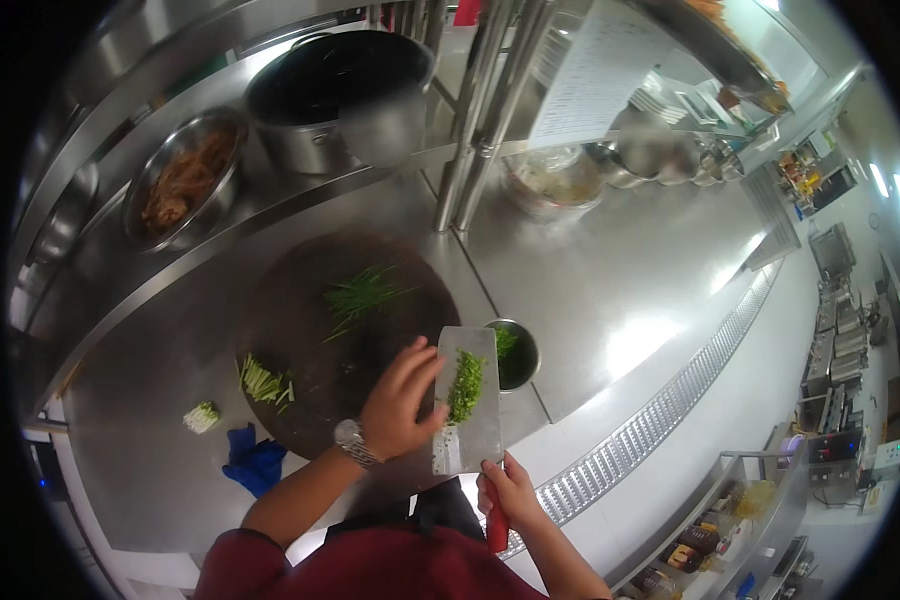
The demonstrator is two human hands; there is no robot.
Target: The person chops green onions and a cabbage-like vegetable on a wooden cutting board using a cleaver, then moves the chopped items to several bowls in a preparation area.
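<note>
My right hand grips the red handle of a cleaver, whose broad blade lies flat and carries chopped green herbs. Beside the blade's left edge, my left hand has its fingers spread and holds nothing. The blade's far right side overlaps a round metal container with more chopped greens inside. Under my left hand is a round dark chopping board. Long green stalks lie on its far part, and pale green cut stems at its left edge.
A blue cloth and a bundle of white-green stems lie left of the board on the steel table. On the raised shelf stand a large pot and a bowl of brown food. Steel posts rise behind the board.
</note>
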